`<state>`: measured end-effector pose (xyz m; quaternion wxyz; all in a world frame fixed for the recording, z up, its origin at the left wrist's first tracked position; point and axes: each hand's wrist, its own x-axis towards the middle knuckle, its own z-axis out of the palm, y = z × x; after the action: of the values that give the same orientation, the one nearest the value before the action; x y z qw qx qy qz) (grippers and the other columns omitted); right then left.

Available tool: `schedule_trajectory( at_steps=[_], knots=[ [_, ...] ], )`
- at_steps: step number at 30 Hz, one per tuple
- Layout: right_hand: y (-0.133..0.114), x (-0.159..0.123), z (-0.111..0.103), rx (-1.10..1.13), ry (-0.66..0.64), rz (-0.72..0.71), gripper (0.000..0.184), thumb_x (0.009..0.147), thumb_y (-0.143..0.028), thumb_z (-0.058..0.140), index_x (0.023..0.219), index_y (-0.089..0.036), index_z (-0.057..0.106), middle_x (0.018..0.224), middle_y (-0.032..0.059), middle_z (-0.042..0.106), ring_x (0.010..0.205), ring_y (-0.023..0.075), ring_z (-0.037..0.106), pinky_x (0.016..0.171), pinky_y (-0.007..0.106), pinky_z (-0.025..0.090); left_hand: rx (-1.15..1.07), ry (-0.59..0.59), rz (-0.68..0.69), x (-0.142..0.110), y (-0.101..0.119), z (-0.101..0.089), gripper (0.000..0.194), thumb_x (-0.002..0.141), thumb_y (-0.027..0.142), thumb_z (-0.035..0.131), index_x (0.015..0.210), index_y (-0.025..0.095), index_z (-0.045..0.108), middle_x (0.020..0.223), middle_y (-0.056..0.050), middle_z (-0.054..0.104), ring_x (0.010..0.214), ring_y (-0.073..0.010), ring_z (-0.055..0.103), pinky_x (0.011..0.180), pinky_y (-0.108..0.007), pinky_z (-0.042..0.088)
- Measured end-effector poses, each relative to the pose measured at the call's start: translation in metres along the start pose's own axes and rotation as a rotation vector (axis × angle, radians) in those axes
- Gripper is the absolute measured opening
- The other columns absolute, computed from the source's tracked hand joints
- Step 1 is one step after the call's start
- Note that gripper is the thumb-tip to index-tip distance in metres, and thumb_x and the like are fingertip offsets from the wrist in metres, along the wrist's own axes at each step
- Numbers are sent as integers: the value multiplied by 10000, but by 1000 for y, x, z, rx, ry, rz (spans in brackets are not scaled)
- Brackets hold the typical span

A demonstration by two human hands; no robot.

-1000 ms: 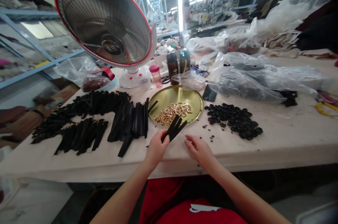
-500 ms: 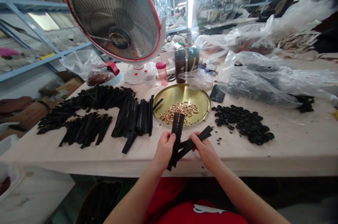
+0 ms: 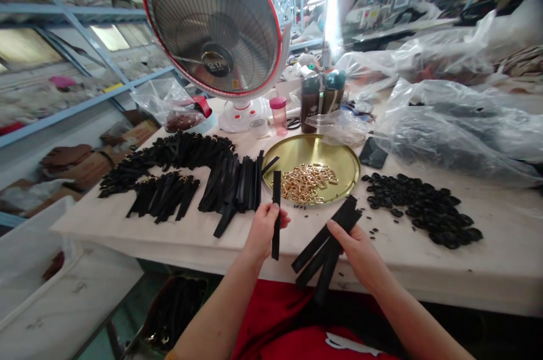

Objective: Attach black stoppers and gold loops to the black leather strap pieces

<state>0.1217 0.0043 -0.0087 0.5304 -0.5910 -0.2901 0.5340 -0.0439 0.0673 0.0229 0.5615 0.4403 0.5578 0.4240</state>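
My left hand (image 3: 263, 228) is closed on a single black strap (image 3: 276, 207), held upright above the table's near edge. My right hand (image 3: 358, 248) grips a small bundle of black straps (image 3: 326, 247) that slants from upper right to lower left over the table edge. Just beyond both hands sits a round gold tray (image 3: 335, 157) holding a heap of small gold buckles (image 3: 307, 182). Left of the tray lie piles of black straps (image 3: 190, 176), and a heap of black loops (image 3: 419, 207) lies to the right of it.
A red-rimmed fan (image 3: 216, 26) stands at the back of the white table (image 3: 487, 264). Behind the tray are two dark bottles (image 3: 321, 99), a pink cup (image 3: 279, 114) and a phone (image 3: 372, 151). Clear plastic bags (image 3: 458, 128) fill the right rear. Blue shelving (image 3: 76, 99) runs along the left.
The bundle was all in my left hand a second ago. My right hand took most of it and drew it right. My left hand keeps one strap, now upright.
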Motion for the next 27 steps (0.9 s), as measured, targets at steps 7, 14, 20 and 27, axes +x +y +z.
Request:
schedule_trajectory(
  at_steps=[7,14,20,27],
  knots=[
    [-4,-8,2,40,-126,178,478,574,-602,676,727,-164,562,631,17,586,578,165,542,522,281,450,307,319,300,69,59,-77,259,776,158,490,1030,114,471,1096,-149,553,1009,-197,551,908,-374,431],
    [1,-5,11,11,-122,112,486,610,-611,658,741,-153,561,560,-5,529,493,118,446,442,243,342,449,-533,96,-11,17,-20,427,757,380,584,1115,159,510,950,-72,625,865,-190,591,787,-329,472],
    [-5,-13,0,212,-400,30,323,696,-403,693,885,-175,562,792,-2,588,658,116,539,630,253,442,223,-488,-86,-52,-16,19,277,780,387,535,914,164,440,632,42,510,479,-82,478,456,-203,386],
    [0,-17,2,340,-444,118,268,740,-375,656,828,-166,515,610,-35,526,527,94,504,525,226,385,19,-526,-215,-56,-7,18,346,824,452,439,914,121,483,705,-19,565,491,-61,515,465,-172,347]
  ],
)
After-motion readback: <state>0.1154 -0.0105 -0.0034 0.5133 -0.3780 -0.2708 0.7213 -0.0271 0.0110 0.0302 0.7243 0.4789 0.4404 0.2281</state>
